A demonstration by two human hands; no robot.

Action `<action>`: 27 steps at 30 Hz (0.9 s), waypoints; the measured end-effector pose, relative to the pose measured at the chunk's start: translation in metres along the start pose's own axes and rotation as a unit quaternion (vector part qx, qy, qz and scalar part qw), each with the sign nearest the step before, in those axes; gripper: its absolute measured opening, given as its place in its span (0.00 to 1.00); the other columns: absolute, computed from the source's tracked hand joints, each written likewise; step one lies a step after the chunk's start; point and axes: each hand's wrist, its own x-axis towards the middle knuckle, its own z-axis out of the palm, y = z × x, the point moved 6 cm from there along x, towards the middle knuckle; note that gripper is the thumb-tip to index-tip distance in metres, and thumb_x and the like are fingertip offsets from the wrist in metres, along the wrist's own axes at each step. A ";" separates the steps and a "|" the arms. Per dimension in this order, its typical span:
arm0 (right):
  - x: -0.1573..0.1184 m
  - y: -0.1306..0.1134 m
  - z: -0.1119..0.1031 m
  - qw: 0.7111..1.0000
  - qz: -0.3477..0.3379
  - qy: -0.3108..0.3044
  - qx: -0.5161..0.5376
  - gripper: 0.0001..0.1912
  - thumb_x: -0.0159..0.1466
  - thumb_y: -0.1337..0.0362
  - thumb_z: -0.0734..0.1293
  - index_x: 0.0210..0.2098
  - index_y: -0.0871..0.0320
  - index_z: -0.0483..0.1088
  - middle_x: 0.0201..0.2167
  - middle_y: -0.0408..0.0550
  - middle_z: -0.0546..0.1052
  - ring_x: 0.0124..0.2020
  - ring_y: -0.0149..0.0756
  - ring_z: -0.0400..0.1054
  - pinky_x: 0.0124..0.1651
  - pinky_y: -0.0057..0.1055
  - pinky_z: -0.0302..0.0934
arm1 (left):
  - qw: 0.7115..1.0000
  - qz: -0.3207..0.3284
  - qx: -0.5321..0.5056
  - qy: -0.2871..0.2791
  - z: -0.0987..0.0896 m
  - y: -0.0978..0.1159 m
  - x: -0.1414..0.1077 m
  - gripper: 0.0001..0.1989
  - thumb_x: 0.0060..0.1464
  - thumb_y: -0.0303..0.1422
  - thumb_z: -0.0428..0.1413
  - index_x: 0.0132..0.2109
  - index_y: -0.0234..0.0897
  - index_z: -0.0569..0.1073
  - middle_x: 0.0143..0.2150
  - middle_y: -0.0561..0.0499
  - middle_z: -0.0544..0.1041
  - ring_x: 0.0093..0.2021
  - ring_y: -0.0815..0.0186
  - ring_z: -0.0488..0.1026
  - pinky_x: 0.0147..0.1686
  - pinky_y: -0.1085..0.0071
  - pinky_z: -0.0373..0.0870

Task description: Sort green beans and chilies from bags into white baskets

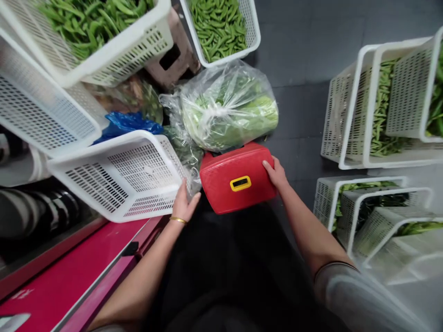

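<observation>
A red plastic stool (224, 189) with a yellow-rimmed slot in its top stands before me. My right hand (276, 174) grips the stool's right edge, thumb on top and the other fingers hidden below the rim. My left hand (184, 203) is by the right end of a white plastic basket (114, 210), which has nothing in it. Its thumb is spread from the fingers; whether they touch the basket I cannot tell. Just beyond the stool lies a tied clear plastic bag (230, 106) of leafy green vegetables.
White baskets of green pods (131, 64) (256, 39) stand at the back. Several baskets of vegetables (349, 106) line the right side. A blue plastic bag (133, 122) lies behind the near basket. A pink-red cabinet (90, 258) borders my left.
</observation>
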 end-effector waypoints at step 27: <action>0.159 -0.206 0.155 0.833 -0.291 -0.112 -0.458 0.30 0.65 0.54 0.63 0.62 0.64 0.59 0.54 0.67 0.72 0.54 0.54 0.69 0.52 0.44 0.62 | 0.844 0.395 0.348 -0.107 0.005 0.074 0.029 0.31 0.59 0.35 0.53 0.67 0.33 0.59 0.64 0.33 0.64 0.66 0.46 0.60 0.59 0.52 0.65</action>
